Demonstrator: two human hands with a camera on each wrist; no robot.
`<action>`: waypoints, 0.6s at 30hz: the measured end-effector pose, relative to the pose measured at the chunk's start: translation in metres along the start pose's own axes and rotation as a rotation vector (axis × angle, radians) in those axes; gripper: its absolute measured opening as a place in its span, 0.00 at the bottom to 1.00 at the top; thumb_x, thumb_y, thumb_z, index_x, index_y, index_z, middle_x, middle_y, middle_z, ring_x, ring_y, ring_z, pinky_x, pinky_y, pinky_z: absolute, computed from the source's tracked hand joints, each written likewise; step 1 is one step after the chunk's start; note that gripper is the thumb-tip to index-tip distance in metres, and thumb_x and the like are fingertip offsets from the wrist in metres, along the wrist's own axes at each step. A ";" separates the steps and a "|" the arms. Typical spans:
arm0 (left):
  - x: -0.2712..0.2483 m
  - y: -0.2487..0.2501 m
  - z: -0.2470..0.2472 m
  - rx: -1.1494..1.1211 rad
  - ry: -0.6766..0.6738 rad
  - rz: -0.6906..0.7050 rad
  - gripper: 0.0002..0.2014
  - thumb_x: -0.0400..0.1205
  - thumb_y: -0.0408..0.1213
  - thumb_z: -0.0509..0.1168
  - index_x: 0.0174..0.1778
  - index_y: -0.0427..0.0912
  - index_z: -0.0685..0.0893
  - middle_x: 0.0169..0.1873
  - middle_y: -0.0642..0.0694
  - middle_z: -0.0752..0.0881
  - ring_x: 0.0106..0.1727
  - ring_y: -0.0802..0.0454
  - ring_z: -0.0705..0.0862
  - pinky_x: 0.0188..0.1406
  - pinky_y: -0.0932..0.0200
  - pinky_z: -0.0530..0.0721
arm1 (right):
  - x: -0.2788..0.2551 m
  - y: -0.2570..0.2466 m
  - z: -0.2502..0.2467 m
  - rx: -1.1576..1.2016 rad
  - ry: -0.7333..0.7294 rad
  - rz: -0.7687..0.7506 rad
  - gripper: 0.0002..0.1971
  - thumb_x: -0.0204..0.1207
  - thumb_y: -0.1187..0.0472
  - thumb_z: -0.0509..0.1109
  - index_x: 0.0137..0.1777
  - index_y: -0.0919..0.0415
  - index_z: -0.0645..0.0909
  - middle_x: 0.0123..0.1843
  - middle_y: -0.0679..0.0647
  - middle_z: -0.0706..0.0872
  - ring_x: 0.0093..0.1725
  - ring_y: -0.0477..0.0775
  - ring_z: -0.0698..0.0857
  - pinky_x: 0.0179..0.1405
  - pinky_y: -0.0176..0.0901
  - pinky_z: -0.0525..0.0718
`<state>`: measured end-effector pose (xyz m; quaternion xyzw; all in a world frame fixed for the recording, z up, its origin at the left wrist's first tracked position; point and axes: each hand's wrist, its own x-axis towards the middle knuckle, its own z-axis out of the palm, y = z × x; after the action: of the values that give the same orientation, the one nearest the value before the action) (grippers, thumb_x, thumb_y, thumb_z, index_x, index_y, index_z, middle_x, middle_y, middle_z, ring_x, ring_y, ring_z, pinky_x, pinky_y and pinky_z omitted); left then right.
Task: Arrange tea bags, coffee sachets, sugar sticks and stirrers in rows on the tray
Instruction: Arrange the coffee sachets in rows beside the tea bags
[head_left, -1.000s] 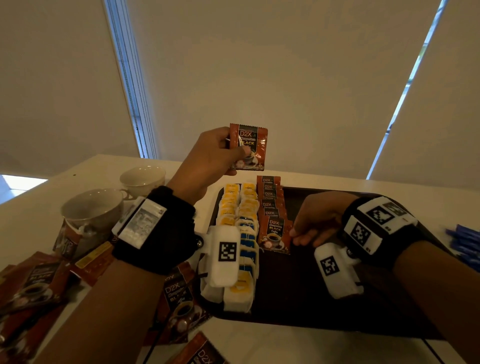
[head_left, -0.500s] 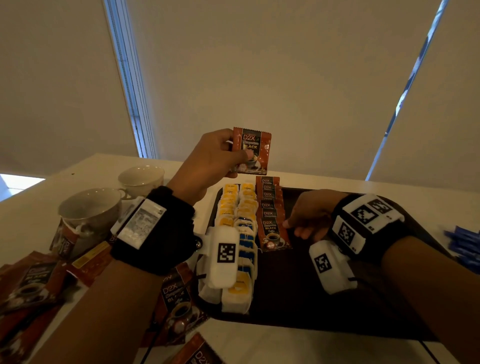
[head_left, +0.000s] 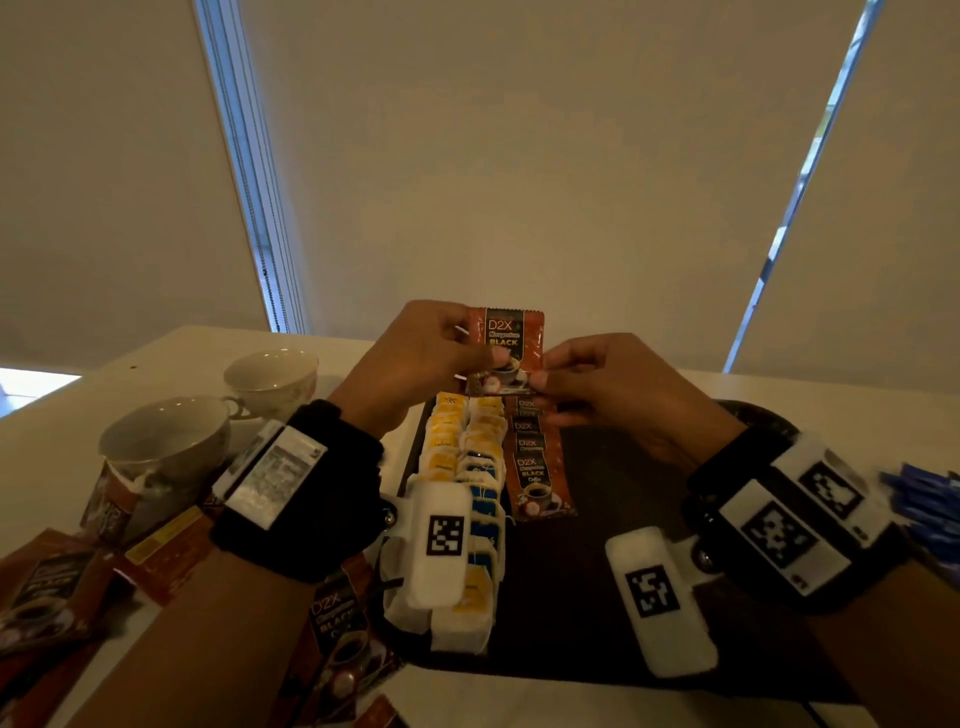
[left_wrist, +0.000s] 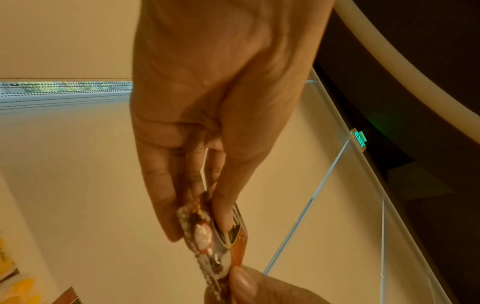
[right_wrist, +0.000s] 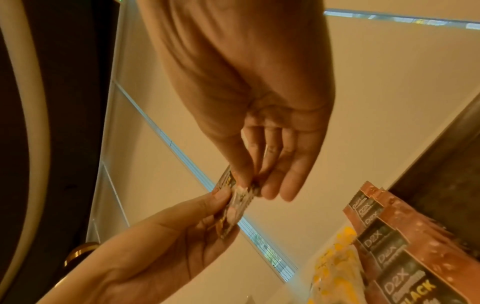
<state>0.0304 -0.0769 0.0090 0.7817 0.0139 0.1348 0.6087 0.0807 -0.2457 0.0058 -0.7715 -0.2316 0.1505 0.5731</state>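
Above the far end of the dark tray (head_left: 623, 597), my left hand (head_left: 421, 358) holds up a red-brown coffee sachet (head_left: 506, 348), thumb on its front. My right hand (head_left: 587, 379) pinches the sachet's lower right corner. The left wrist view shows the sachet (left_wrist: 218, 238) between my left thumb and fingers, and the right wrist view shows the sachet (right_wrist: 233, 203) edge-on, pinched by both hands. On the tray lie two rows of tea bags (head_left: 467, 483) and one overlapping row of coffee sachets (head_left: 535, 467).
Two white cups (head_left: 171, 441) stand on the table left of the tray. Loose coffee sachets (head_left: 52, 587) lie at the near left and by the tray's front corner (head_left: 337, 634). Blue sticks (head_left: 930, 499) lie at the right edge. Blinds hang behind the table.
My right hand has lifted off the sachet row on the tray and taken hold of the raised sachet's lower corner. My left hand has kept holding the sachet, moving slightly right.
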 end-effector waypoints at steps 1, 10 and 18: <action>0.000 0.001 0.000 0.002 -0.004 -0.003 0.08 0.75 0.29 0.72 0.49 0.41 0.85 0.46 0.38 0.89 0.37 0.54 0.90 0.32 0.64 0.88 | 0.000 0.001 0.000 0.009 0.024 -0.006 0.02 0.74 0.66 0.72 0.45 0.61 0.83 0.40 0.52 0.87 0.37 0.44 0.88 0.42 0.41 0.89; 0.000 0.001 -0.001 0.090 -0.002 -0.001 0.13 0.76 0.41 0.73 0.54 0.44 0.83 0.43 0.44 0.90 0.38 0.58 0.89 0.43 0.57 0.89 | -0.006 0.007 -0.006 -0.094 0.036 0.124 0.04 0.70 0.69 0.75 0.42 0.65 0.83 0.37 0.56 0.86 0.34 0.46 0.86 0.29 0.31 0.86; 0.000 0.004 -0.004 0.129 0.068 0.015 0.15 0.77 0.45 0.72 0.58 0.48 0.82 0.49 0.46 0.87 0.49 0.55 0.87 0.47 0.58 0.87 | -0.013 0.030 -0.012 -0.386 -0.143 0.472 0.10 0.73 0.68 0.72 0.51 0.56 0.79 0.45 0.53 0.87 0.41 0.47 0.86 0.38 0.39 0.84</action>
<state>0.0295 -0.0745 0.0137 0.8142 0.0374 0.1647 0.5554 0.0809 -0.2695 -0.0198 -0.8861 -0.1100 0.2863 0.3475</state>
